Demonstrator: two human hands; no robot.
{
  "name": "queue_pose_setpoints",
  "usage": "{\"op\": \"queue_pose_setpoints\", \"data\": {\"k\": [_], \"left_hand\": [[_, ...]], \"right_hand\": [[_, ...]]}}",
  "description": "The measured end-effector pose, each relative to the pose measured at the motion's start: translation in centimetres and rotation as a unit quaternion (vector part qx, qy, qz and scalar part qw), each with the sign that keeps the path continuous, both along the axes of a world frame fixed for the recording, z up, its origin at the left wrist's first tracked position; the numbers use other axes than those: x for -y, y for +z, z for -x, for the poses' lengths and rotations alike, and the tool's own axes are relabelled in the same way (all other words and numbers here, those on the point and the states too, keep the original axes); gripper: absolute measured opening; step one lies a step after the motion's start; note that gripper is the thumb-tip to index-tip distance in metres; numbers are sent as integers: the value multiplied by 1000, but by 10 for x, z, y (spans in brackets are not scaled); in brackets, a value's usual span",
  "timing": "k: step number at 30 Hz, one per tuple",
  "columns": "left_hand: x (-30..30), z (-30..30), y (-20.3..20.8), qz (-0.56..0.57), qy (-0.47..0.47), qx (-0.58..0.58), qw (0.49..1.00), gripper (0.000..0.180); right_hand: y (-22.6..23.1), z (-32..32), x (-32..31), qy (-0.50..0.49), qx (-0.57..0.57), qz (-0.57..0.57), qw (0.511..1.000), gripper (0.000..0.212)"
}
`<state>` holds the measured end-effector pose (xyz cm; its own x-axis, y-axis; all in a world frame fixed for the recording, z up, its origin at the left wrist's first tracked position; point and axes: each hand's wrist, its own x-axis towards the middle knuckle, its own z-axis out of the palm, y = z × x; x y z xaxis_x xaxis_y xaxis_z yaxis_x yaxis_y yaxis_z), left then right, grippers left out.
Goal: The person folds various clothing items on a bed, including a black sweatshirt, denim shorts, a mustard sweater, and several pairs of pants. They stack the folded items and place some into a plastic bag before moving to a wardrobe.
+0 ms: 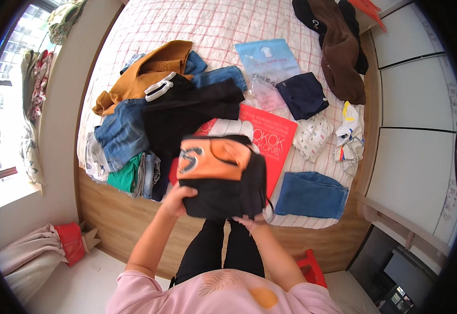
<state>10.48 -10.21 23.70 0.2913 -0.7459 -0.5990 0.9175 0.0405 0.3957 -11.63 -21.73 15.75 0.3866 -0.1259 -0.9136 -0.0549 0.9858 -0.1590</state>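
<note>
I have the orange-and-black folded garment (pixel 215 159) held over the middle of the near edge of the bed (pixel 202 21), and that position is what worries me most: if either hold slackens, I'd expect it to drop down the front rather than land on the cover. My left hand (pixel 178 199) pinches its near left corner, thumb pressed on the top face, the other fingers hidden beneath. My right hand (pixel 252 222) is at the underside near the right corner, a few fingers stretched out, but I cannot tell whether they clasp the cloth or merely prop it. Should they only prop it, the right half could sag and the layers slide apart. A thin dark strand (pixel 269 205), possibly a cord, shows by its right side and might snag. Below and beyond lies a slick-looking red sheet (pixel 281 138); anything set there could skid if nudged. Swinging left risks brushing the black top (pixel 191 107) and dragging its pile, while swinging right could knock the folded jeans (pixel 312 196) off the bed's near right corner.
</note>
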Motion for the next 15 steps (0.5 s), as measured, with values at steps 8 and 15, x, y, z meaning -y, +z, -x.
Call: {"op": "queue_pose_setpoints", "data": {"k": [8, 15], "left_hand": [[-33, 63, -35, -147, -121, 76, 979, 57], [6, 130, -31, -171, -125, 293, 932, 65]], "right_hand": [[-7, 22, 52, -3, 174, 38, 984, 68], [51, 6, 44, 175, 74, 118, 975, 49]]}}
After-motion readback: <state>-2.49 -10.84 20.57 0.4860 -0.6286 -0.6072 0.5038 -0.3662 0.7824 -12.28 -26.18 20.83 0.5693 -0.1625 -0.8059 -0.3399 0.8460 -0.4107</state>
